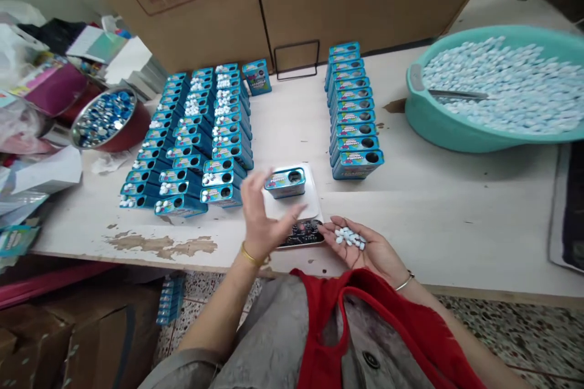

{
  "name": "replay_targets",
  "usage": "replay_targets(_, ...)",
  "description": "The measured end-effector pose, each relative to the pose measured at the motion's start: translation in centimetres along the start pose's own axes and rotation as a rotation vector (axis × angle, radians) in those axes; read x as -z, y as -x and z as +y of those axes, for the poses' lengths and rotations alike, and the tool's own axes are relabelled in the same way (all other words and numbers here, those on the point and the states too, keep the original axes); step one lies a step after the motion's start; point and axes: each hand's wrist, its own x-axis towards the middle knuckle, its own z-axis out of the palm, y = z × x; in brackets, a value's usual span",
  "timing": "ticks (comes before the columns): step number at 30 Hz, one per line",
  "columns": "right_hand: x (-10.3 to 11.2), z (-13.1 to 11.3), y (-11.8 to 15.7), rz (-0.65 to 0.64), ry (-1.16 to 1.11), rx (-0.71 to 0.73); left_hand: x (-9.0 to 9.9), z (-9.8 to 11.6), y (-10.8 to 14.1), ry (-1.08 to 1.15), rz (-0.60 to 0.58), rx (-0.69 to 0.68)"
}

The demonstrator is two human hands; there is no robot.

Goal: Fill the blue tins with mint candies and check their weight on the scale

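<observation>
My left hand (264, 213), a little blurred, hovers with thumb and fingers apart at the left and front of a blue candy tin (285, 182). I cannot tell whether its fingertips touch the tin. The tin stands upright on a white digital scale (312, 200), its round top hole dark. To the right of the scale, my right hand (371, 249) is palm up and cupped, with a small heap of pale blue-white candies (350, 237) in it.
At left, rows of blue tins (182, 155) bear white candies on many tops. Another row of tins (353, 127) stands right of the scale. A turquoise basin (456, 137) full of candies holds a metal utensil (458, 95). Cardboard boxes (365, 12) line the back; a red bowl (128, 137) stands left.
</observation>
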Motion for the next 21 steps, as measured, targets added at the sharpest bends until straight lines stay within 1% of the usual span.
replay_targets(1, -0.6, -0.1, -0.1, -0.008, 0.013, 0.002, 0.1, -1.4, -0.6, 0.008, 0.000, 0.061)
replay_targets(3, -2.1, -0.4, -0.3, -0.040, 0.031, 0.010, -0.1, -3.8, -1.7, 0.116, -0.107, 0.132)
replay_targets(4, -2.8, -0.5, -0.4, -0.056, 0.041, 0.013, -0.3, -4.5, -2.0, 0.182, -0.176, 0.136)
replay_targets(5, -3.5, -0.7, -0.5, -0.069, 0.050, 0.015, -0.5, -4.8, -2.3, 0.226, -0.233, 0.109)
replay_targets(6, -4.1, -0.9, -0.5, -0.079, 0.058, 0.017, -0.6, -4.7, -2.4, 0.233, -0.272, 0.051)
replay_targets(7, -4.6, -1.1, -0.6, -0.087, 0.060, 0.019, -0.6, -4.3, -2.5, 0.199, -0.293, -0.036)
replay_targets(10, -5.5, -1.6, -0.8, -0.114, 0.034, 0.045, -0.1, -2.6, -2.8, -0.026, -0.282, -0.358)
replay_targets(11, -5.7, -1.7, -0.9, -0.123, 0.024, 0.058, 0.0, -2.1, -2.8, -0.095, -0.270, -0.432)
replay_targets(13, -5.8, -1.9, -1.0, -0.130, 0.017, 0.076, 0.1, -1.8, -2.9, -0.180, -0.263, -0.496)
replay_targets(16, -5.7, -2.1, -1.2, -0.125, 0.028, 0.070, -0.3, -2.3, -2.9, -0.223, -0.295, -0.489)
replay_targets(18, -5.7, -2.1, -1.2, -0.136, 0.029, 0.060, -0.5, -2.5, -2.8, -0.217, -0.307, -0.459)
replay_targets(21, -5.7, -2.3, -0.9, -0.144, 0.031, 0.057, -0.6, -2.7, -2.5, -0.141, -0.310, -0.347)
